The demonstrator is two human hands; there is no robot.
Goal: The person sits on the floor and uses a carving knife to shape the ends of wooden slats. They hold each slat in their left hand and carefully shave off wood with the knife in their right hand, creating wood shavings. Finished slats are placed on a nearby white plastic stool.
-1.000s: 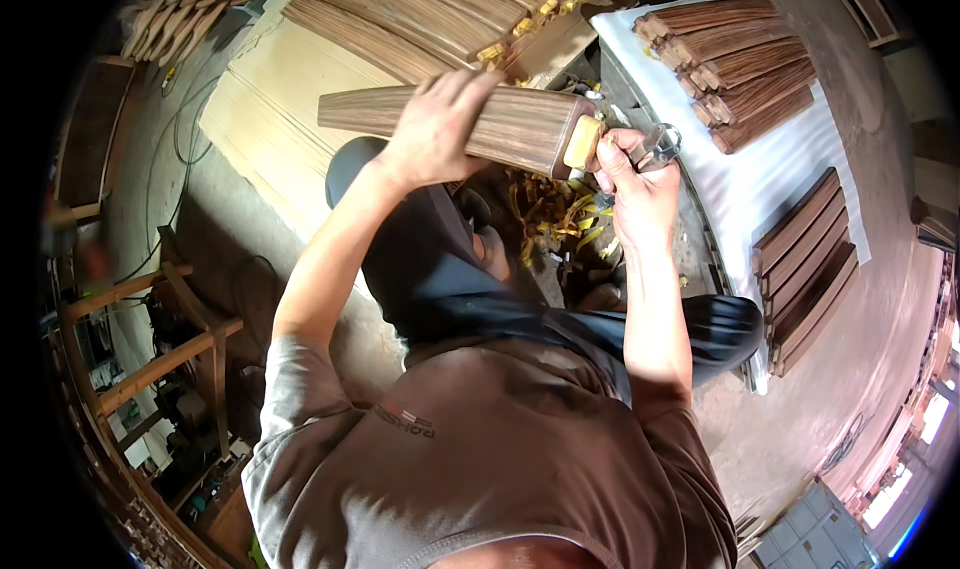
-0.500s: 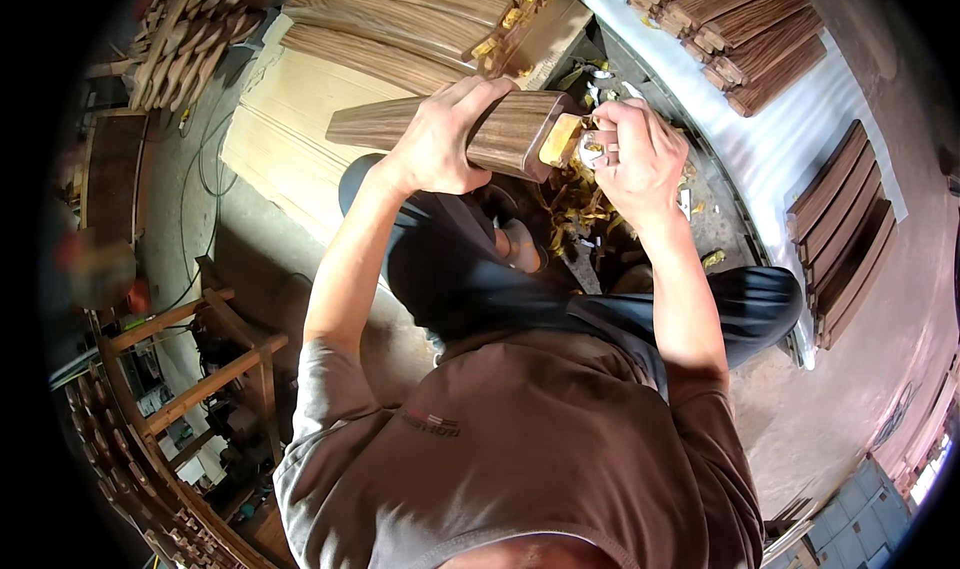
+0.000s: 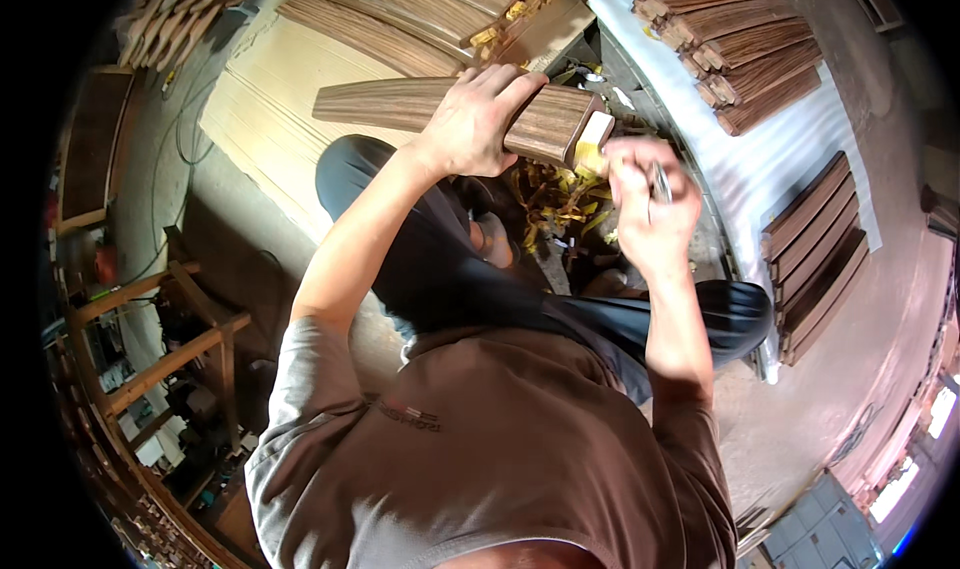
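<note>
My left hand [image 3: 478,121] is wrapped over a brown, dark-grained wooden piece [image 3: 550,125], holding it slanted above my lap. Out of the piece's right end sticks a short tenon [image 3: 596,129], pale on its upper part and yellow with tape below. Close against that yellow part is my right hand [image 3: 652,214], its fingers closed and somewhat blurred. A small shiny metal tool [image 3: 660,182] pokes out of this fist; its exact kind is unclear. Whether the fingertips also pinch the tape cannot be made out.
Yellow tape scraps [image 3: 560,204] litter the floor between my legs. More wooden pieces [image 3: 400,11] lie on cardboard [image 3: 260,119] ahead. To the right, a white-covered surface [image 3: 735,184] bears stacked pieces [image 3: 740,44] and curved slats [image 3: 820,259]. A wooden frame [image 3: 165,369] stands at left.
My right hand has drawn back slightly to the right and down from the tenon, uncovering its pale part. The wooden piece has shifted a little right in view.
</note>
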